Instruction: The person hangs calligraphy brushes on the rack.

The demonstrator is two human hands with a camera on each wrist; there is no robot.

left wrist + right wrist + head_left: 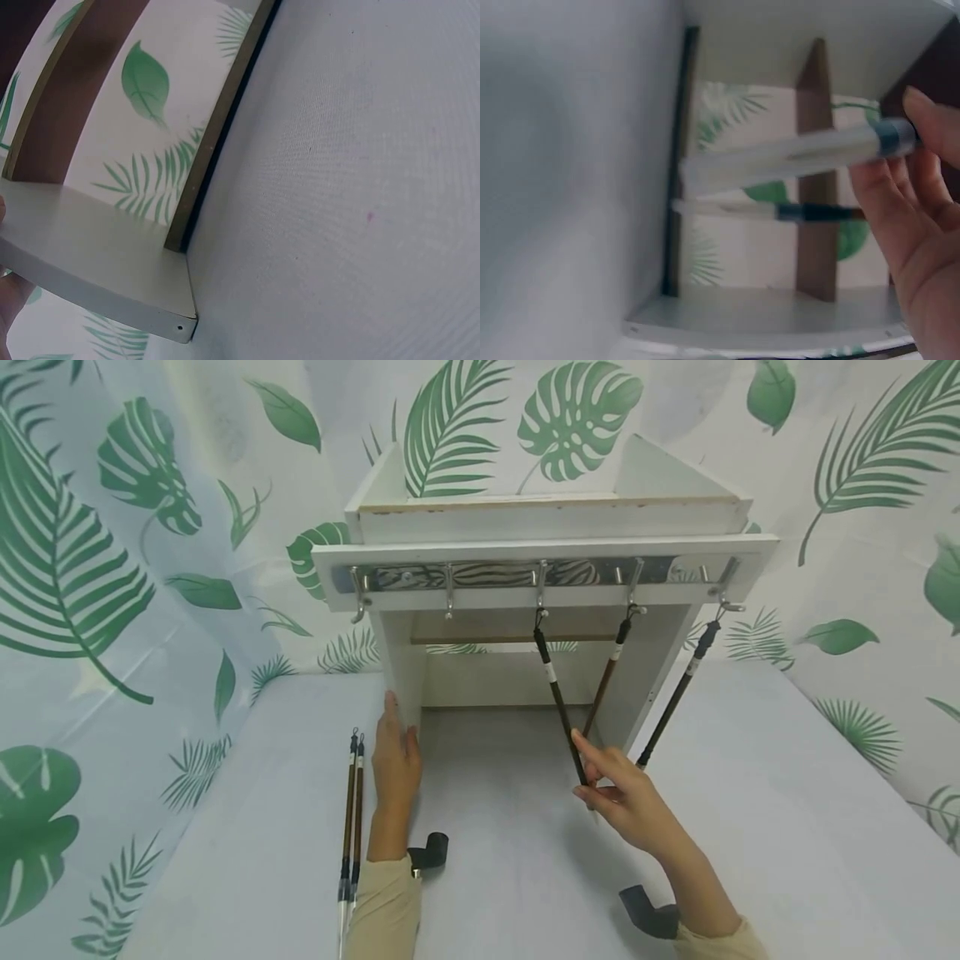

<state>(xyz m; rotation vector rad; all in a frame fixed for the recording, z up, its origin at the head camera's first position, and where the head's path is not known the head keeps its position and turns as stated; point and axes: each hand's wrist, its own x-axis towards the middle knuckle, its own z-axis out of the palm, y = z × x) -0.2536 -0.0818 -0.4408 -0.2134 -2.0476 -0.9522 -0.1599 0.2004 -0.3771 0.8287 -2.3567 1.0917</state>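
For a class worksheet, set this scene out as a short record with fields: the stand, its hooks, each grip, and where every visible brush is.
Stand: white rack on a pale surface
Hooks: five in a row; first two from the left bare
Left grip: straight fingers, at the left side panel
Right grip: pinches a dark-handled brush, its loop at the middle hook
Hanging: brown-handled brush, fourth hook; blackish brush, fifth hook
Lying: two brushes, on the person's left
Backdrop: leaf-print cloth

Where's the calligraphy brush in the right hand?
Head view, right of centre: the calligraphy brush slants down from the middle hook to the right hand, left of the next hanging brush.
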